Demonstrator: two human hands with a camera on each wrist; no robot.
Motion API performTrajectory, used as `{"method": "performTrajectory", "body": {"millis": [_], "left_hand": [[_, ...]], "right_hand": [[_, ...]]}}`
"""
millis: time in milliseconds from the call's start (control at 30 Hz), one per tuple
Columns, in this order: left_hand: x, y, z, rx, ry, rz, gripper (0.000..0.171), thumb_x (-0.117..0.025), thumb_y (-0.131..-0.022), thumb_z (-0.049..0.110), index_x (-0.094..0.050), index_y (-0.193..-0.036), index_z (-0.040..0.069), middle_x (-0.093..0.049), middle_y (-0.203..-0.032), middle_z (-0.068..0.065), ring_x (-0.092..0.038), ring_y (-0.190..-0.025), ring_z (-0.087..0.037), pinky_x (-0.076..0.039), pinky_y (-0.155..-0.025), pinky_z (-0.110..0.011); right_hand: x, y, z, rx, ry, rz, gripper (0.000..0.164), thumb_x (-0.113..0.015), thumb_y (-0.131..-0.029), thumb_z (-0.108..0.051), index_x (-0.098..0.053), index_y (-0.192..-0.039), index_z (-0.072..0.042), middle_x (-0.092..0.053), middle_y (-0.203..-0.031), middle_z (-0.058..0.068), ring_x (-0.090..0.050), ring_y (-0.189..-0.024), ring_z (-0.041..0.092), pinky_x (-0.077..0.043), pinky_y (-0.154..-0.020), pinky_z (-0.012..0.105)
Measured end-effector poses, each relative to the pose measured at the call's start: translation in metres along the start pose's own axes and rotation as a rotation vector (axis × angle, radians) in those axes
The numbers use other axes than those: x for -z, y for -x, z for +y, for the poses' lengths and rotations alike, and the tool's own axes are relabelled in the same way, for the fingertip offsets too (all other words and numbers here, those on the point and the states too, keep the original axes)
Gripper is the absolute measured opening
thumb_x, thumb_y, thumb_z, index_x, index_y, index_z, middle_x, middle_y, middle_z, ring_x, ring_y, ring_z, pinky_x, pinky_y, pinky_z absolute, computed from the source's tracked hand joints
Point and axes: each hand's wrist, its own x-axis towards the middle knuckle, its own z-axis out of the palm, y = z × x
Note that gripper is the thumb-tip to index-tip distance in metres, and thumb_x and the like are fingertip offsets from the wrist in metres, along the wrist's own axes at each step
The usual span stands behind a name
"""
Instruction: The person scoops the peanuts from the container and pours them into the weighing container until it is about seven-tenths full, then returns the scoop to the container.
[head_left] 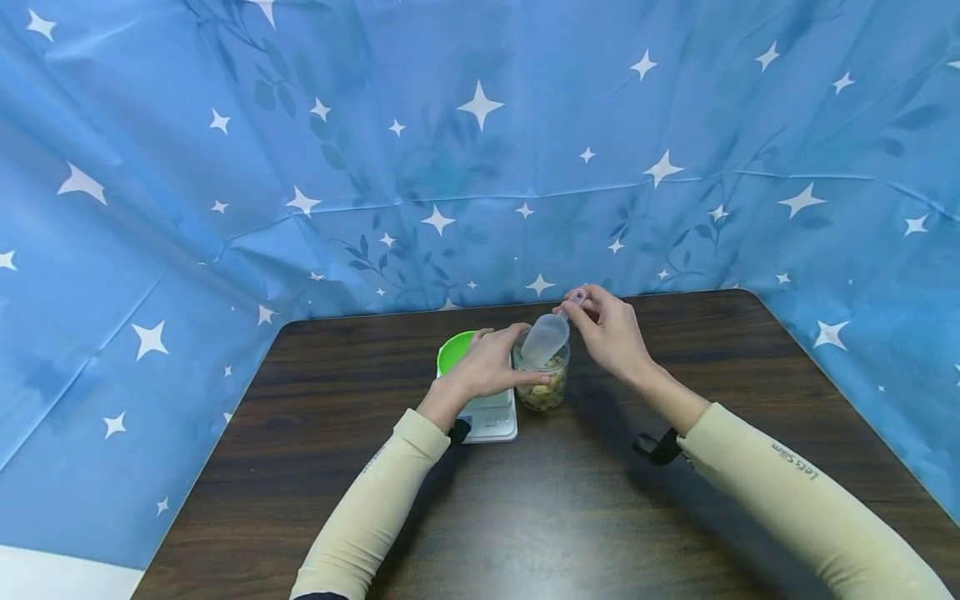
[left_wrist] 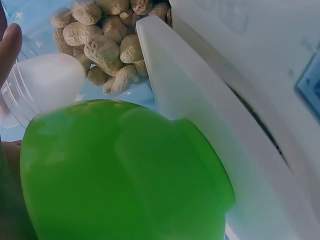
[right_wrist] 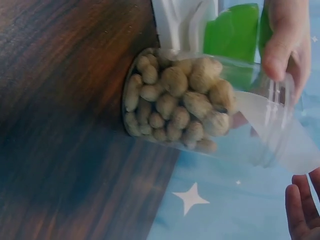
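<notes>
A clear jar (head_left: 542,398) stands on the table, more than half full of peanuts in their shells (right_wrist: 175,102). My left hand (head_left: 487,365) holds the jar near its rim, thumb on the near side. Between the fingers and thumb of my right hand (head_left: 611,335) is the handle of a translucent white scoop (head_left: 546,338). The scoop tilts down, its bowl inside the jar mouth, above the peanuts. Left of the jar a green bowl (left_wrist: 120,170) sits on a white kitchen scale (head_left: 493,428), partly hidden by my left hand.
The dark wood table (head_left: 525,517) carries all these things near its back edge. Behind it hangs a blue curtain (head_left: 480,158) with white stars. A black strap (head_left: 657,448) hangs at my right wrist.
</notes>
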Motion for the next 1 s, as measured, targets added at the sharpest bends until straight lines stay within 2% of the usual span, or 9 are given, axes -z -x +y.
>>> {"method": "performTrajectory", "body": {"millis": [133,233,333,433,533,633,767,1000], "left_hand": [[0.0,0.0,-0.002,0.004,-0.003,0.0,0.091,-0.074,-0.085,0.065,-0.045,-0.153,0.012,-0.064,-0.135,-0.002,-0.058,-0.125,-0.019,-0.024,-0.116,-0.058],[0.0,0.0,-0.002,0.006,-0.006,-0.003,0.092,-0.074,-0.085,0.066,-0.045,-0.153,0.011,-0.064,-0.137,-0.002,-0.057,-0.127,-0.018,-0.024,-0.116,-0.059],[0.0,0.0,-0.002,0.005,-0.001,-0.009,0.092,-0.073,-0.085,0.066,-0.045,-0.153,0.011,-0.063,-0.138,-0.002,-0.057,-0.127,-0.018,-0.024,-0.116,-0.058],[0.001,0.001,-0.002,0.0,0.005,-0.018,0.092,-0.073,-0.086,0.066,-0.044,-0.154,0.011,-0.063,-0.139,-0.003,-0.057,-0.128,-0.017,-0.023,-0.117,-0.058],[0.002,0.0,-0.002,-0.007,0.002,-0.021,0.092,-0.072,-0.087,0.066,-0.043,-0.154,0.01,-0.062,-0.14,-0.003,-0.056,-0.129,-0.018,-0.022,-0.117,-0.058],[0.002,0.0,-0.002,-0.012,-0.002,-0.022,0.092,-0.072,-0.087,0.065,-0.042,-0.155,0.01,-0.06,-0.141,-0.004,-0.055,-0.13,-0.019,-0.022,-0.117,-0.059],[0.002,0.0,-0.003,-0.015,-0.008,-0.021,0.091,-0.072,-0.087,0.065,-0.043,-0.154,0.011,-0.06,-0.141,-0.003,-0.055,-0.129,-0.019,-0.023,-0.116,-0.059],[0.002,0.001,-0.003,-0.02,0.015,-0.008,0.089,-0.075,-0.086,0.062,-0.045,-0.152,0.01,-0.064,-0.135,-0.001,-0.057,-0.126,-0.019,-0.024,-0.116,-0.06]], "right_hand": [[0.003,-0.003,-0.003,0.042,-0.051,0.023,0.019,-0.058,-0.107,-0.017,-0.065,-0.113,-0.001,-0.074,-0.101,0.008,-0.066,-0.076,0.019,-0.045,-0.062,0.021],[0.005,-0.005,-0.003,0.062,-0.069,0.033,0.019,-0.057,-0.108,-0.016,-0.065,-0.112,0.0,-0.072,-0.1,0.01,-0.069,-0.085,0.021,-0.048,-0.067,0.021],[0.005,-0.006,-0.004,0.099,-0.052,0.041,0.016,-0.057,-0.107,-0.015,-0.066,-0.11,-0.002,-0.071,-0.097,0.008,-0.066,-0.077,0.019,-0.046,-0.062,0.022],[0.004,-0.007,-0.004,0.18,-0.011,0.026,0.011,-0.06,-0.106,-0.01,-0.068,-0.108,-0.003,-0.07,-0.092,0.007,-0.06,-0.065,0.017,-0.042,-0.058,0.025],[0.0,-0.009,-0.003,0.276,0.035,-0.03,0.008,-0.063,-0.103,-0.007,-0.069,-0.107,-0.004,-0.068,-0.088,0.007,-0.051,-0.057,0.015,-0.04,-0.056,0.027],[-0.004,-0.008,-0.001,0.337,0.065,-0.098,0.007,-0.065,-0.102,-0.006,-0.069,-0.107,-0.006,-0.068,-0.089,0.006,-0.05,-0.061,0.01,-0.042,-0.059,0.03],[-0.008,-0.005,0.001,0.354,0.066,-0.149,0.008,-0.064,-0.102,-0.006,-0.069,-0.108,-0.006,-0.069,-0.091,0.005,-0.052,-0.066,0.008,-0.044,-0.061,0.031],[-0.013,-0.01,0.006,0.328,0.068,-0.15,0.009,-0.062,-0.103,-0.006,-0.068,-0.11,-0.006,-0.067,-0.083,0.005,-0.045,-0.057,0.009,-0.041,-0.056,0.03]]}}
